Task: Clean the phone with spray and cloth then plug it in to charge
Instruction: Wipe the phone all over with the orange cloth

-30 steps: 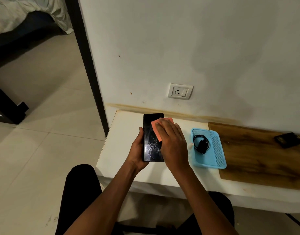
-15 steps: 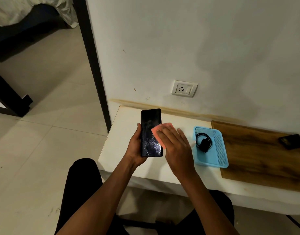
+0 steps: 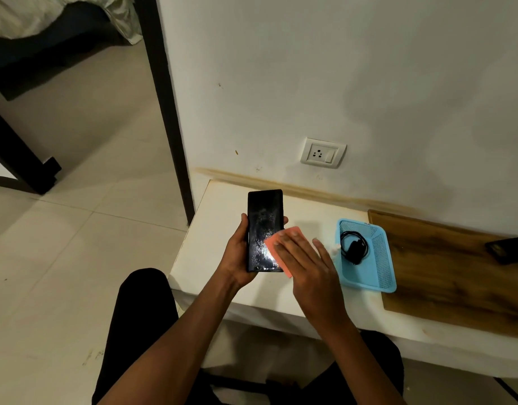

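My left hand (image 3: 237, 255) grips a black phone (image 3: 263, 226) upright above the white table, thumb on its left edge, fingertips on the right edge. Droplets speckle the lower screen. My right hand (image 3: 307, 258) lies flat with straight fingers on an orange-pink cloth (image 3: 276, 247), pressing it against the phone's lower right part. A black charger with coiled cable (image 3: 354, 247) lies in a blue basket (image 3: 383, 276). A small white spray bottle (image 3: 335, 249) peeks out behind my right hand. A white wall socket (image 3: 323, 152) sits above the table.
The white table (image 3: 222, 200) runs along the wall. A wooden board (image 3: 445, 267) lies right of the basket with a dark flat object (image 3: 508, 249) on it. A black door frame (image 3: 170, 112) stands left of the table. My knees are under the table's front edge.
My right hand has slid the cloth down the screen from its upper right part to the lower right. The phone stays in my left hand.
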